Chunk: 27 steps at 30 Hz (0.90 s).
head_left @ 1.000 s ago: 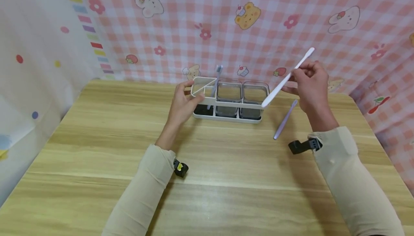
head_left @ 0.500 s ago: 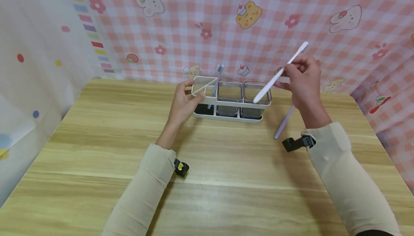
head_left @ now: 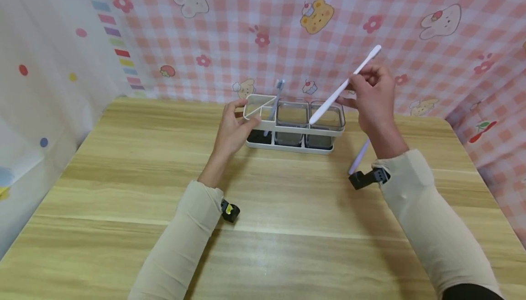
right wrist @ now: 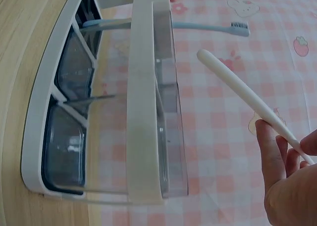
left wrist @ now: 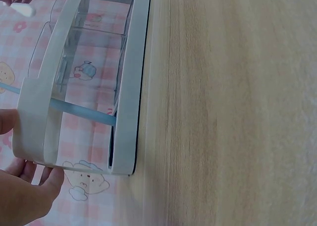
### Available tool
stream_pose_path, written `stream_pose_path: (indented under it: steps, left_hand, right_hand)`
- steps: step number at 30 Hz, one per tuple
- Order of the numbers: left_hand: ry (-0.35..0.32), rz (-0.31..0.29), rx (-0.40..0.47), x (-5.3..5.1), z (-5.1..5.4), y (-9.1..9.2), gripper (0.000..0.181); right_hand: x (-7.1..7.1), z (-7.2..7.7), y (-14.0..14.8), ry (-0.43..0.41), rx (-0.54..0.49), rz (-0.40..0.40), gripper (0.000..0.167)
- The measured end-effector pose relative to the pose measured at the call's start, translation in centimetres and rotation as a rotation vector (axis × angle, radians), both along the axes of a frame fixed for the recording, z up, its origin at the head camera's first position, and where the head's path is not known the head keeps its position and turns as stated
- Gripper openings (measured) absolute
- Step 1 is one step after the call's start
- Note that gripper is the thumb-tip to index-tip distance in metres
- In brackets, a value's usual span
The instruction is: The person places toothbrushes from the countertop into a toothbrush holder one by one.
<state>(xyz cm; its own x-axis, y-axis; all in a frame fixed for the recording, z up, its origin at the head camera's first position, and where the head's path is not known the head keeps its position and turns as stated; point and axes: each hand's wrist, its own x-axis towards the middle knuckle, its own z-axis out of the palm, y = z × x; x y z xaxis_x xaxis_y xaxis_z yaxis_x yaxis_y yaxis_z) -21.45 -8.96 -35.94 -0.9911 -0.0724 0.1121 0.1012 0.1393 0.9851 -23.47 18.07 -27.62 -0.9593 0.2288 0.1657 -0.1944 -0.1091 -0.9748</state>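
Observation:
My left hand [head_left: 232, 128] grips the left end of a white toothbrush holder [head_left: 297, 129], thumb in front and fingers behind. In the holder's left section a light blue toothbrush [left wrist: 81, 111] stands slightly tilted, bristles up. Two clear cups [head_left: 292, 113] fill the holder's middle and right sections. Between thumb and fingers, my right hand [head_left: 376, 101] pinches a white toothbrush [head_left: 337, 93]. It slants with its handle end down to the left, above the cups; the right wrist view shows that handle end [right wrist: 213, 61] apart from the holder.
A purple toothbrush [head_left: 359, 156] lies on the wooden table [head_left: 283, 199] right of the holder, partly hidden by my right hand and the wrist camera. Behind the table hangs a pink checked cloth [head_left: 230, 26].
My right hand has moved left and slightly up with the white toothbrush, bringing its handle end from the holder's right edge to over the cups. My left hand keeps its grip.

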Motion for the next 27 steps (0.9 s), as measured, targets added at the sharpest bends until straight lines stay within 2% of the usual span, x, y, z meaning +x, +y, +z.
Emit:
stream_pose_path:
  steps: [6, 14, 19, 27]
  left_hand:
    - [0.001, 0.002, 0.001, 0.0, 0.1, 0.0, 0.056]
    - [0.000, -0.002, 0.005, 0.0, 0.1, 0.0, 0.057]
    - [0.004, -0.006, 0.005, -0.1, 0.1, 0.0, 0.057]
    - [-0.002, -0.002, -0.003, -0.1, 0.0, -0.1, 0.057]
  right_hand:
    - [-0.1, 0.0, -1.0, 0.032, 0.004, 0.025, 0.013]
    - [0.1, -0.3, -2.2, 0.048, -0.034, 0.033, 0.015]
    - [0.0, -0.5, -3.0, 0.091, -0.067, 0.050, 0.013]
    - [0.1, -0.8, -4.0, 0.103, -0.076, 0.067, 0.015]
